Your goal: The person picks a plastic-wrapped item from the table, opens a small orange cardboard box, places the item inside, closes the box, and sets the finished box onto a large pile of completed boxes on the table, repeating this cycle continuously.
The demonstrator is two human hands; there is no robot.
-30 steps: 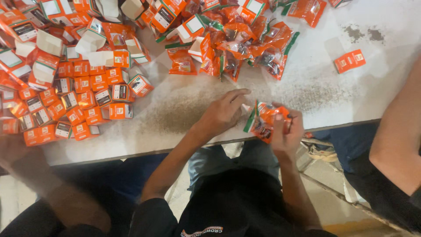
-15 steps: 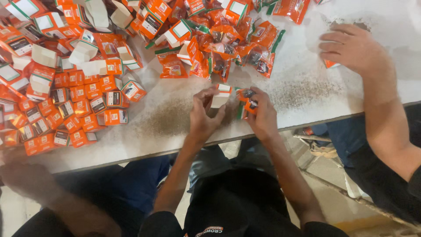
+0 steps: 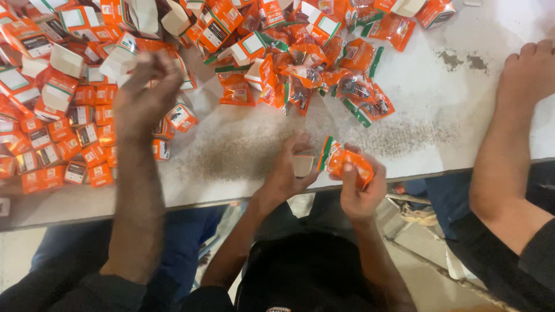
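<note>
Gripping an orange sachet (image 3: 346,164) w/ a green edge, the right hand (image 3: 359,185) is clenched round it just above the near edge of the desk (image 3: 439,133). A small open carton (image 3: 302,164) is grasped by the left hand (image 3: 286,173), its mouth turned toward the sachet; the two are just beside each other, nearly touching.

To do this step well, the carton should be kept steady w/ flaps held clear, and the sachet lined up narrow end first, squeezed flat so it isn't snagged on the rim.

Further out, a pile of loose orange sachets (image 3: 324,75) is heaped at the far middle of the desk, and rows of closed orange boxes (image 3: 63,150) are laid at the left, w/ open cartons (image 3: 69,60) behind them. A co-worker's raised hand (image 3: 144,95), blurred, is seen over the boxes; another co-worker's hand (image 3: 529,72) is rested flat at the right.

Vs. 0.5 s ago: carton and sachet are held a bit further apart; the co-worker's hand at left has come into view; the one at right has been shifted outward along the desk.
</note>
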